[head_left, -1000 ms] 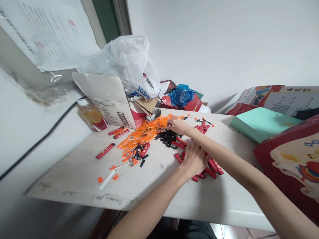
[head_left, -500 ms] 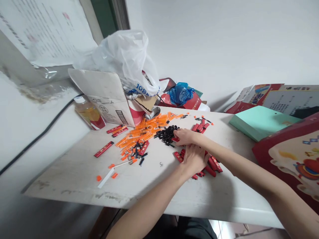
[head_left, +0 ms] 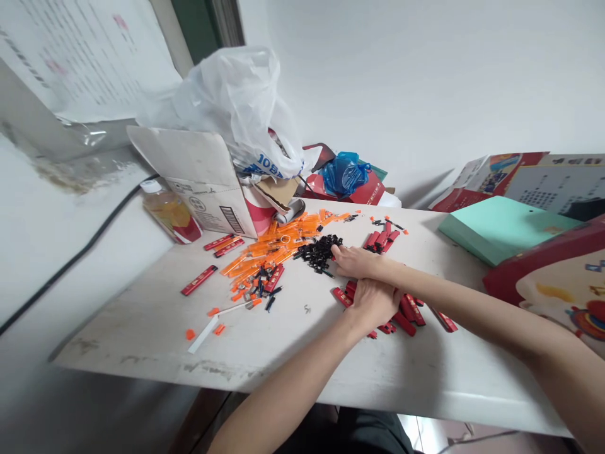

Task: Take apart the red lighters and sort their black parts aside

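Note:
My right hand (head_left: 353,261) has its fingers curled at the right edge of a heap of small black parts (head_left: 317,252). Whatever it holds is hidden. Just below, my left hand (head_left: 377,304) rests among flat red cases with gold print (head_left: 410,309). Its fingers are mostly covered by the right wrist and forearm, which cross over it. More red cases (head_left: 378,239) lie beyond the right forearm. Left of the black heap spreads a pile of orange translucent plastic pieces (head_left: 271,246), with small dark and orange bits at its near end.
A cardboard box (head_left: 208,189) under a white plastic bag (head_left: 241,107) and a bottle (head_left: 172,211) stand at the back left. Single red cases (head_left: 199,280) and a white strip (head_left: 203,334) lie left. A mint-green box (head_left: 505,227) stands right.
The left hand has shifted slightly right and lies further under the right wrist. A red piece that showed at the right fingertips is now barely visible. The view has turned slightly.

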`<move>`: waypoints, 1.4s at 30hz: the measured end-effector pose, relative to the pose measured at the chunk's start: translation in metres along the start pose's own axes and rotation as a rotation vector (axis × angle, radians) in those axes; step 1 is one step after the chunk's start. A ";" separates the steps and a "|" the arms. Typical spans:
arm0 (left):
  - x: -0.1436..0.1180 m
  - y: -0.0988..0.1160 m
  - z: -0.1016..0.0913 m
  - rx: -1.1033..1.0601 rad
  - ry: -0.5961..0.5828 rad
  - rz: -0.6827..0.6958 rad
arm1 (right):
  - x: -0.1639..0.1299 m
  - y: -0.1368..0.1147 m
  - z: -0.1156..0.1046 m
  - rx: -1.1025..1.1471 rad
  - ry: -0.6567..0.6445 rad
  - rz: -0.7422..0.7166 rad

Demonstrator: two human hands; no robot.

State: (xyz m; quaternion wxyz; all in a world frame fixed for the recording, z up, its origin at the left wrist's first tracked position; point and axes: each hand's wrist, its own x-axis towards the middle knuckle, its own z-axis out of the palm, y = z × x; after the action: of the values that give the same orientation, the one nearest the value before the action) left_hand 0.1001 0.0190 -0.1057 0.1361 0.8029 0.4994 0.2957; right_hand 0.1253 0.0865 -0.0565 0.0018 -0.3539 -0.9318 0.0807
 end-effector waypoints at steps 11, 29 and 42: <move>-0.005 0.001 -0.010 0.155 0.034 0.010 | -0.048 0.076 -0.068 0.223 0.523 0.273; -0.005 0.008 -0.017 0.216 -0.088 -0.093 | -0.115 0.132 0.035 0.357 0.414 0.383; -0.006 0.007 -0.017 0.309 0.038 -0.019 | -0.113 0.141 0.020 0.193 0.512 0.402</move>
State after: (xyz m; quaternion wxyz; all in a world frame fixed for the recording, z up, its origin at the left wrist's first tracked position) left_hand 0.0926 0.0097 -0.0910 0.0043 0.8036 0.5492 0.2294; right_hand 0.3017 0.1132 -0.0915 0.2534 -0.5375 -0.8007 0.0760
